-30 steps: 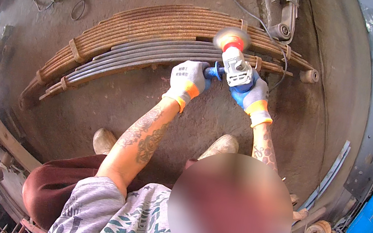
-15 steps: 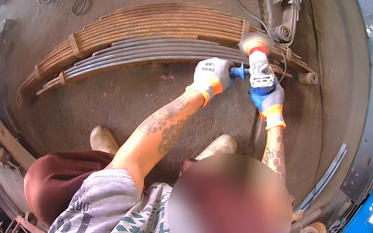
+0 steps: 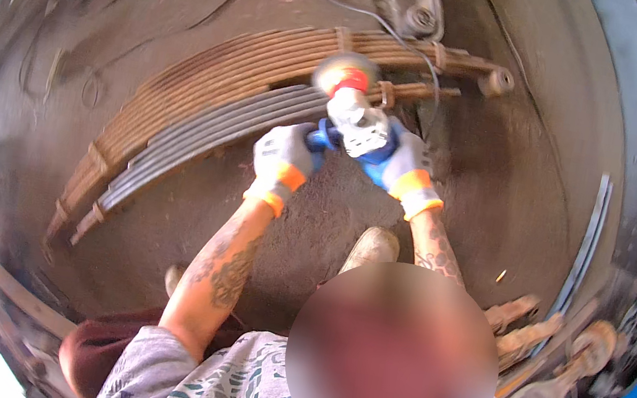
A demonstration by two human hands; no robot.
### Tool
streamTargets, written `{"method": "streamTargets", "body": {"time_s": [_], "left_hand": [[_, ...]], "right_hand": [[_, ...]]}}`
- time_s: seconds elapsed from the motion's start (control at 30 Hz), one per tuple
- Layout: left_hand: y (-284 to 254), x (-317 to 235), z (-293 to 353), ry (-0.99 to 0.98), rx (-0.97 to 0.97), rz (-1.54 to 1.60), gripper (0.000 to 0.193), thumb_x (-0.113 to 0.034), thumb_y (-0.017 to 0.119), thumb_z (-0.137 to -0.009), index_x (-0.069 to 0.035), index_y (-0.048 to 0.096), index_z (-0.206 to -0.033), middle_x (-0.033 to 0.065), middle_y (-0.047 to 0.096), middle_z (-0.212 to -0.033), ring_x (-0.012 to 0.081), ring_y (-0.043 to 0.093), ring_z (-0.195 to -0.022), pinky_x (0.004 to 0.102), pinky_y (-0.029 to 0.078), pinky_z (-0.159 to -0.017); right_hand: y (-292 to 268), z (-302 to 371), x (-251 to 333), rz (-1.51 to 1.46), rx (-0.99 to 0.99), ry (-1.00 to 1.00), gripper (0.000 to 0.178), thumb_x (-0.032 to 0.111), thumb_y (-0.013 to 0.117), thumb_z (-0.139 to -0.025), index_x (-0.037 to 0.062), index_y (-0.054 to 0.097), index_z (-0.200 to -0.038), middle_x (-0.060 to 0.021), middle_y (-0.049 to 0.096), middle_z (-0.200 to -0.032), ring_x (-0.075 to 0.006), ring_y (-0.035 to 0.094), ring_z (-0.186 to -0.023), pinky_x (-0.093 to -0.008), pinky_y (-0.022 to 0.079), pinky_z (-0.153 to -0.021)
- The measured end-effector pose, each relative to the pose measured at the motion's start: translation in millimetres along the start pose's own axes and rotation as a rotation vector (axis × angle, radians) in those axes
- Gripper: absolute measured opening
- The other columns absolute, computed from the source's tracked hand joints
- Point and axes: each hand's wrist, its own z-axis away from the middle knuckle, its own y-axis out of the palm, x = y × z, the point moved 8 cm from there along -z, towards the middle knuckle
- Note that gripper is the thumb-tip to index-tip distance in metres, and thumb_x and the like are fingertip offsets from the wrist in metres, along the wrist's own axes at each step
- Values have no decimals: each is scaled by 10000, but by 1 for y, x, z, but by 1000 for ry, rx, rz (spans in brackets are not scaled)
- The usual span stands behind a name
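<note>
Both gloved hands, left (image 3: 283,160) and right (image 3: 403,163), grip my heavy, rigid blue-and-white angle grinder (image 3: 353,124) at side handle and body, wheel against rusty steel leaf springs (image 3: 210,86).

Both hands wear grey knit work gloves with blue coating and bright orange cuffs: the left hand (image 3: 283,160) and the right hand (image 3: 403,163). Both forearms are bare and covered in dark tattoos. The person wears a grey short-sleeved T-shirt with a teal and white print, dark maroon trousers, and dusty light-coloured shoes.
</note>
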Motion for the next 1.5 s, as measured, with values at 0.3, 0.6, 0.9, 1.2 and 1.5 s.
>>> {"method": "streamTargets", "body": {"time_s": [0.3,0.6,0.9,1.2,1.5], "left_hand": [[-56,7,3,-96,46,-209,283,-343,738,-855,-128,830,-1014,208,768,-922,399,748,-894,488,580,-828],[-68,-24,-28,-195,496,-424,280,-323,714,-827,-107,818,-972,209,766,-877,395,754,-869,475,574,-815],[-69,-26,-62,-153,674,-380,296,-279,767,-790,-33,793,-953,184,757,-810,326,763,-809,442,564,-764],[-61,-11,-75,-178,821,-401,325,-304,770,-810,-20,798,-966,205,751,-801,337,744,-744,444,555,-714],[-53,13,-73,-241,748,-648,442,-343,750,-854,53,742,-1049,279,765,-989,451,749,-966,491,588,-814]], "right_hand": [[22,11,73,283,143,79,502,222,863,-733,97,667,-1177,-225,759,-977,-425,740,-963,-467,594,-837],[20,37,64,-16,55,215,582,179,859,-734,61,648,-1264,-191,777,-975,-401,760,-890,-463,604,-824],[-2,14,83,1,158,321,536,259,849,-744,50,650,-1196,-211,769,-936,-410,758,-868,-497,600,-814],[-16,9,83,17,196,378,484,244,851,-721,51,673,-1128,-220,761,-928,-423,752,-897,-501,592,-807],[25,15,52,-72,150,557,406,107,798,-718,57,703,-1110,-243,765,-1011,-462,733,-998,-491,595,-879]]}}
